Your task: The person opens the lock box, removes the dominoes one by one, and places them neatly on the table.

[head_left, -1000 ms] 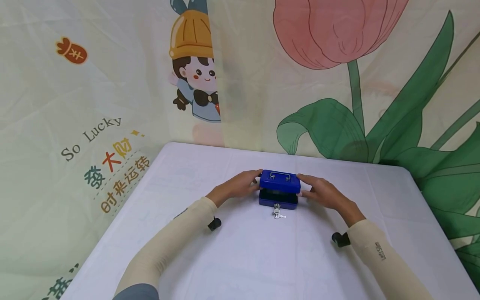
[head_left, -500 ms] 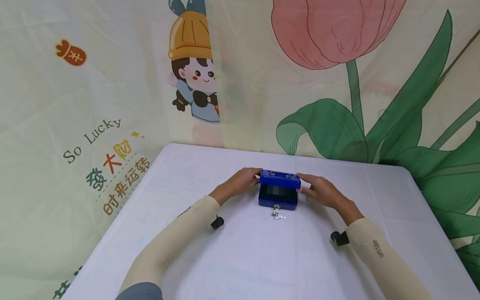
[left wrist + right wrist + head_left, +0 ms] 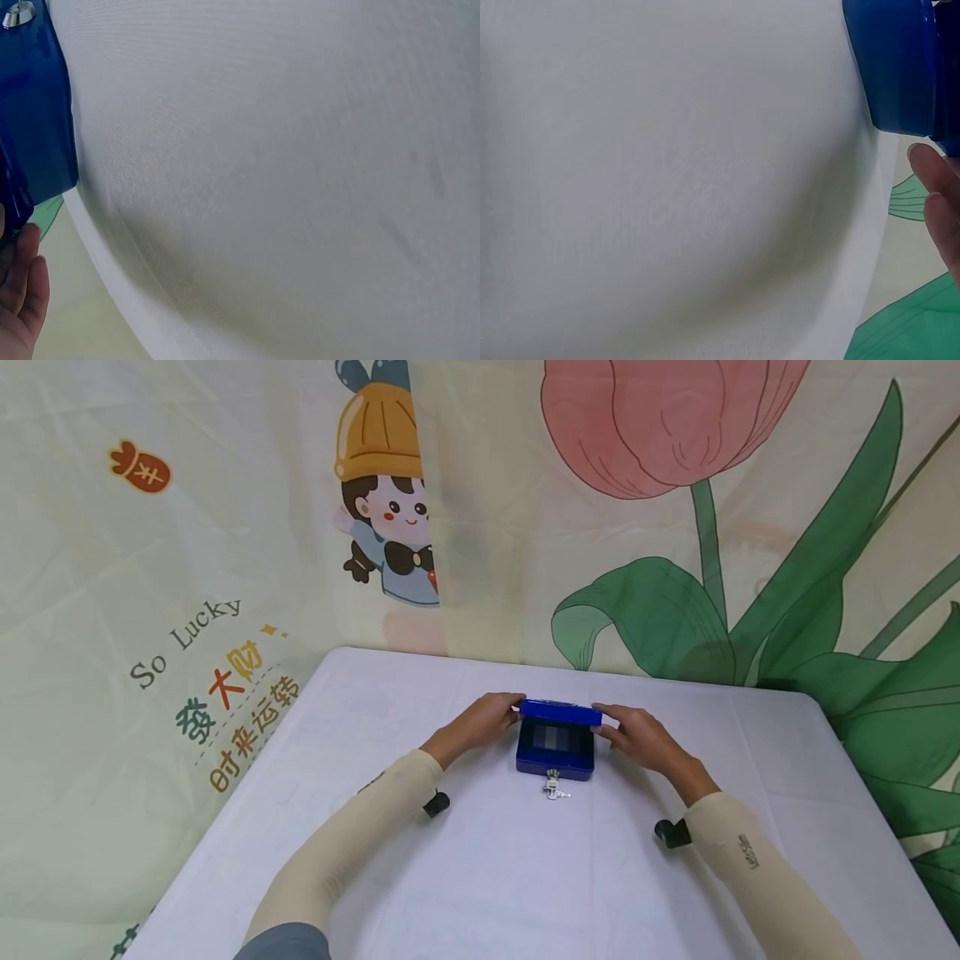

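A blue metal cash box [image 3: 555, 771] stands on the table with its lid [image 3: 561, 712] raised and tilted back. Inside, the dark interior shows a greyish patch [image 3: 552, 739] too small to make out. My left hand [image 3: 485, 717] holds the lid's left end, and my right hand [image 3: 639, 739] grips its right end. Keys [image 3: 553, 787] hang from the lock at the box's front. In the left wrist view, the box's side [image 3: 41, 127] fills the upper left corner above my fingers [image 3: 34, 296]. The right wrist view has the box [image 3: 900, 67] at upper right, above my fingers [image 3: 937, 176].
A white cloth [image 3: 480, 877] covers the table. Behind its far edge hangs a printed curtain [image 3: 487, 527] with a tulip and a cartoon figure. A black wrist camera [image 3: 437, 803] juts from the left sleeve, another camera [image 3: 671, 833] from the right.
The lid has swung up and back in both hands, exposing more of the interior. Its top handle has tipped almost out of sight. The base and keys stay put.
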`<act>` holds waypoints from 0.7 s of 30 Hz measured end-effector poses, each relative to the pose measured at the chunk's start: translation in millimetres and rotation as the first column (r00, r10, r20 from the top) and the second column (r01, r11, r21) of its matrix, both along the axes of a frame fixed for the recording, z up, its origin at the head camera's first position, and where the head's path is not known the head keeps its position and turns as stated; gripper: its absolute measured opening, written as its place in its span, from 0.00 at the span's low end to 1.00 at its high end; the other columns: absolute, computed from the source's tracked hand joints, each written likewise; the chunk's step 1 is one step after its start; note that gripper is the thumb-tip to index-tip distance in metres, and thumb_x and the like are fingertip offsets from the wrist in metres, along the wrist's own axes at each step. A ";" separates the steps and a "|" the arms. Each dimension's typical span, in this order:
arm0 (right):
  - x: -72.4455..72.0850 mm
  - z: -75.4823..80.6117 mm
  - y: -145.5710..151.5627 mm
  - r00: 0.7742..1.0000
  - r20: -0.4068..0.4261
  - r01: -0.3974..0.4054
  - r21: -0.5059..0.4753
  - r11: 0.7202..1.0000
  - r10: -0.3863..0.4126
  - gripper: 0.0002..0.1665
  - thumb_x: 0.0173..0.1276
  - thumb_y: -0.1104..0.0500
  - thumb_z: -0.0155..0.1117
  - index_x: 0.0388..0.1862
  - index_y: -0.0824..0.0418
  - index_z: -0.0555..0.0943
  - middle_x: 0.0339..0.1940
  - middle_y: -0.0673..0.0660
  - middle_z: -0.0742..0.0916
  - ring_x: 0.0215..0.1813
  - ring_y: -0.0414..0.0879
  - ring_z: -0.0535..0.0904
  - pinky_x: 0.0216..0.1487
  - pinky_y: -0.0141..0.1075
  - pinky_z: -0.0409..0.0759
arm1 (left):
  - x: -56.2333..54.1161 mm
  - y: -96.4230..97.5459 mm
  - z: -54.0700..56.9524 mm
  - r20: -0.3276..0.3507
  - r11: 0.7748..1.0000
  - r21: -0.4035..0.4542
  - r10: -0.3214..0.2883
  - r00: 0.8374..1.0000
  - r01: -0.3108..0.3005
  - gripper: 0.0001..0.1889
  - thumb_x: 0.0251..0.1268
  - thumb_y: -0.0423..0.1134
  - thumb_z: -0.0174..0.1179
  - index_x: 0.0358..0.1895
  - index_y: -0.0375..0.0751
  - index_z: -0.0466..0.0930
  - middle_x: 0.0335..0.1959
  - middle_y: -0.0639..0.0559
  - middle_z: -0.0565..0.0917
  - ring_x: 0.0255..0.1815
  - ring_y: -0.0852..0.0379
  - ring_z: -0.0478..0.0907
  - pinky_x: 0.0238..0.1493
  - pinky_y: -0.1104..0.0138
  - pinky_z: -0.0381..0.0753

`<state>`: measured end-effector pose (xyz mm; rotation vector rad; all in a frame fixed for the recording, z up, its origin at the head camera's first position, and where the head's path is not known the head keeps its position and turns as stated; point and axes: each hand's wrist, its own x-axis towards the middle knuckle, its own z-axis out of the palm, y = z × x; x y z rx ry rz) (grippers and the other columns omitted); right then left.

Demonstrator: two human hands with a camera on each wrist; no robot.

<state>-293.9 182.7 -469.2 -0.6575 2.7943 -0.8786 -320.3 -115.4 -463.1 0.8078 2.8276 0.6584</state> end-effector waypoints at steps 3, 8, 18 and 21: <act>-1.6 -1.3 -2.1 1.000 0.003 0.026 -0.001 1.000 -0.026 0.30 0.76 0.55 0.61 0.73 0.62 0.70 0.62 0.62 0.84 0.34 0.45 0.85 0.43 0.39 0.86 | -1.3 0.5 -1.1 -0.029 1.000 -0.002 -0.004 1.000 0.004 0.17 0.78 0.35 0.53 0.65 0.35 0.75 0.56 0.45 0.85 0.55 0.52 0.82 0.62 0.59 0.80; -4.5 -1.1 -4.6 0.999 -0.011 0.048 -0.004 0.999 -0.048 0.28 0.76 0.55 0.61 0.72 0.59 0.73 0.59 0.60 0.86 0.33 0.44 0.84 0.39 0.38 0.86 | -2.7 1.2 -1.6 -0.072 1.000 0.005 -0.003 0.997 0.004 0.14 0.77 0.34 0.54 0.60 0.37 0.78 0.52 0.46 0.86 0.51 0.53 0.82 0.61 0.59 0.81; -9.7 -2.6 -8.3 0.993 0.035 0.110 -0.032 0.993 -0.109 0.25 0.76 0.56 0.60 0.70 0.59 0.75 0.57 0.60 0.87 0.35 0.44 0.84 0.41 0.38 0.86 | -7.6 2.8 -4.2 -0.075 0.999 0.040 0.021 0.997 -0.018 0.15 0.77 0.34 0.54 0.61 0.35 0.78 0.55 0.43 0.85 0.57 0.50 0.82 0.63 0.58 0.79; -11.3 -3.3 -9.5 0.992 0.046 0.119 -0.031 0.992 -0.117 0.24 0.77 0.57 0.59 0.69 0.61 0.75 0.56 0.61 0.87 0.35 0.44 0.85 0.41 0.38 0.86 | -8.7 3.0 -6.5 -0.070 0.998 0.048 0.033 0.997 -0.029 0.15 0.77 0.34 0.54 0.60 0.34 0.78 0.54 0.43 0.86 0.56 0.49 0.83 0.62 0.57 0.80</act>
